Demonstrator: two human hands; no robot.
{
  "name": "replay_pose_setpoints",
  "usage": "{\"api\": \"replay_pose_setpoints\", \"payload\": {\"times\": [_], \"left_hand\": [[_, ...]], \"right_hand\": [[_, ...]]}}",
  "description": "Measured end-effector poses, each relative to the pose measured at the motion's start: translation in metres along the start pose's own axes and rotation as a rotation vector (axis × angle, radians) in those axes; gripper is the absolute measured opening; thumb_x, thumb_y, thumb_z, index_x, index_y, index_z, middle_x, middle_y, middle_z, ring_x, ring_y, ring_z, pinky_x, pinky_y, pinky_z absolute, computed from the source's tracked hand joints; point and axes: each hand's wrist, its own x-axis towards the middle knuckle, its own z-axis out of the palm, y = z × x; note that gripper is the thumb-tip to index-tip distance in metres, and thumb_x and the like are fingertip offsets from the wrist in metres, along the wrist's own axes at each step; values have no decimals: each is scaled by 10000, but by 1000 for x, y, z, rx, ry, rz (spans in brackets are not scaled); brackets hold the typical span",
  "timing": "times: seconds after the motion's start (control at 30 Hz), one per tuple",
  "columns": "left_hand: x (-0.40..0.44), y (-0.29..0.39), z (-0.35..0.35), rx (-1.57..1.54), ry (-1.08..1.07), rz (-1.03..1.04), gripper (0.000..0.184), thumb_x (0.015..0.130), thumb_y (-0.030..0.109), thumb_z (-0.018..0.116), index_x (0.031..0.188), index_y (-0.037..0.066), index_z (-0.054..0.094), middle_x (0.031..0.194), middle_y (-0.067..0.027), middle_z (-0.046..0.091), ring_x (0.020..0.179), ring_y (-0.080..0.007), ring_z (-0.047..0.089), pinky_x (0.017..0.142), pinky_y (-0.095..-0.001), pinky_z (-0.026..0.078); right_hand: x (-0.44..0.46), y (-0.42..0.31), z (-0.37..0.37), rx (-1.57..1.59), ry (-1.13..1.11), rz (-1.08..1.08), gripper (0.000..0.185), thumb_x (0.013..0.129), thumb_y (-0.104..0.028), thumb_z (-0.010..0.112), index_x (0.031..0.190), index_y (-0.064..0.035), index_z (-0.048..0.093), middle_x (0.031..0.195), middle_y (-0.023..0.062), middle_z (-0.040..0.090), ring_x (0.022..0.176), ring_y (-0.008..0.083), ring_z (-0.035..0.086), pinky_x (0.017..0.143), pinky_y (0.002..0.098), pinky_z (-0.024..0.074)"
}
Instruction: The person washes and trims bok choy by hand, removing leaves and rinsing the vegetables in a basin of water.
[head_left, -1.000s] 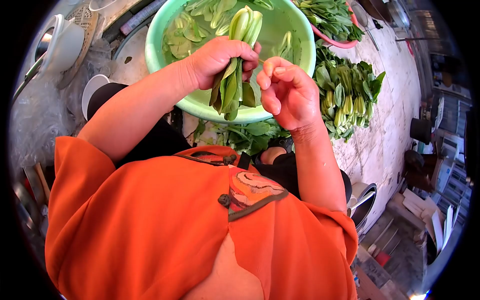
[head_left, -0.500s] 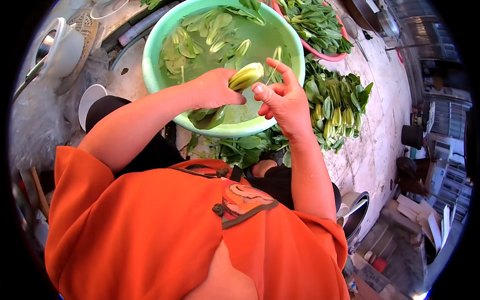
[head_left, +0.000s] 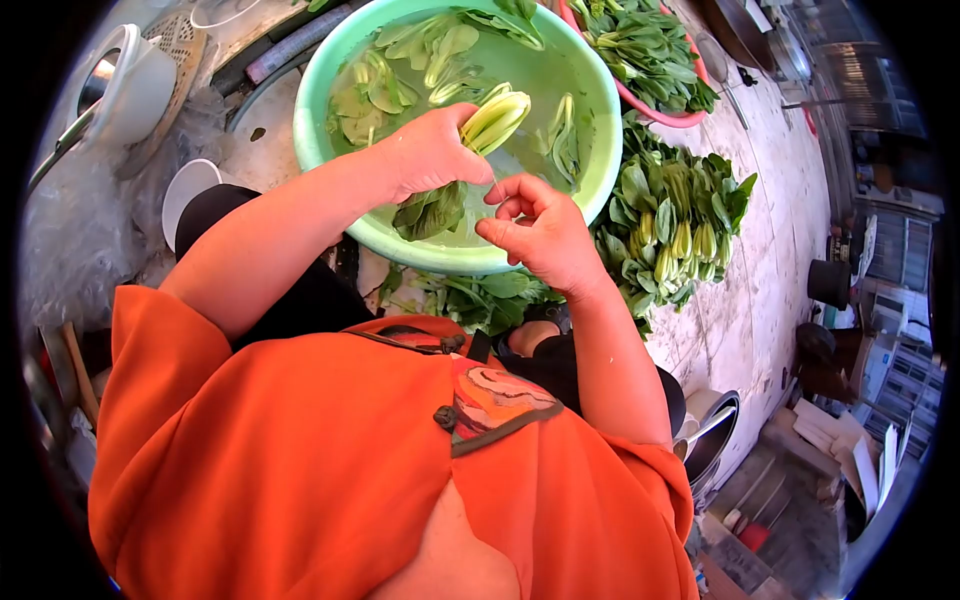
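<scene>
The left hand [head_left: 435, 155] gripped a bundle [head_left: 497, 122] of greens above the near half of the tub [head_left: 450, 262], pale stem end tilted up and toward the tub's far side, leaves hanging down. The stem end had stood more upright one second earlier. The right hand [head_left: 545, 235], above the tub's near right rim, had dropped nearer to the torso; its raised index finger had come down, and the fingers were now partly curled beside the bundle. This indicated that handling of the bundle was in progress, with the left hand as support. A faint strand [head_left: 491, 184] showed between the hands; whether the right hand pinched it could not be told. Loose greens [head_left: 565, 140] lay in the tub's water. A pile [head_left: 680, 235] was right of the tub, and a red basin [head_left: 690, 118] of greens was beyond it, cut off by the top edge. The left hand's fingers and the bundle's middle were hidden. Leaves [head_left: 495, 290] below the tub's near rim were partly covered by the clothing.
</scene>
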Motion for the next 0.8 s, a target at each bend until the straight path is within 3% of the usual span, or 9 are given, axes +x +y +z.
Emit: {"api": "replay_pose_setpoints", "payload": {"times": [0.1,0.3,0.4,0.43,0.5,0.53,0.67,0.73,0.8], "left_hand": [[-2,6,-17,-279,-227,-92,484,692,59,745,1130,29,543,780,-27,581,686,-129,555,680,-292,461],[-4,9,-17,-539,-216,-90,241,800,114,707,975,68,547,669,-3,509,556,-115,488,593,-279,437],[-4,5,-7,-530,-219,-69,174,843,131,679,937,73,544,657,3,492,563,-111,478,590,-271,432],[-4,3,-3,-498,-255,-15,170,860,147,675,933,72,541,668,8,492,581,-107,486,590,-265,431],[-4,4,4,-465,-293,42,169,876,162,670,929,71,538,679,14,491,599,-103,493,590,-259,431],[-5,5,6,-397,-235,136,179,884,178,670,928,68,535,707,16,496,620,-97,497,597,-259,434],[-13,0,10,-26,-88,369,335,863,253,708,1055,46,528,864,-19,575,785,-135,560,720,-299,472],[-16,0,6,258,-115,461,587,799,398,748,1176,36,482,940,-116,649,912,-242,629,801,-354,487],[-17,0,1,410,-161,423,630,797,481,713,1176,38,474,920,-146,648,890,-282,638,786,-370,494]], "right_hand": [[-4,0,-5,-56,46,21,217,800,-205,752,878,-25,659,672,-21,589,574,60,491,532,236,419],[-13,-2,-22,-65,315,-111,185,841,-184,716,795,-11,669,664,-25,594,594,59,460,529,219,365],[-14,-9,-23,391,384,-448,167,866,-150,635,808,5,659,688,27,571,643,124,503,808,331,476],[-13,-12,-21,389,387,-448,167,866,-150,635,808,5,659,688,27,571,643,124,503,808,331,476],[-12,-19,-18,1015,42,-478,287,902,-247,570,952,29,630,678,24,538,700,148,512,926,399,452],[-11,-16,-19,1040,-7,-464,485,913,-360,531,1171,51,539,768,29,535,734,160,502,848,379,462],[-7,-16,-18,1078,-39,-205,746,900,-513,543,1366,48,387,970,41,503,724,144,457,687,329,418],[-4,-7,-16,1041,-16,-164,753,898,-530,544,1366,40,395,975,36,498,722,136,448,678,320,414],[-4,-3,-15,1003,43,-97,677,917,-499,554,1339,20,453,1006,8,471,705,109,425,633,285,397]]}}
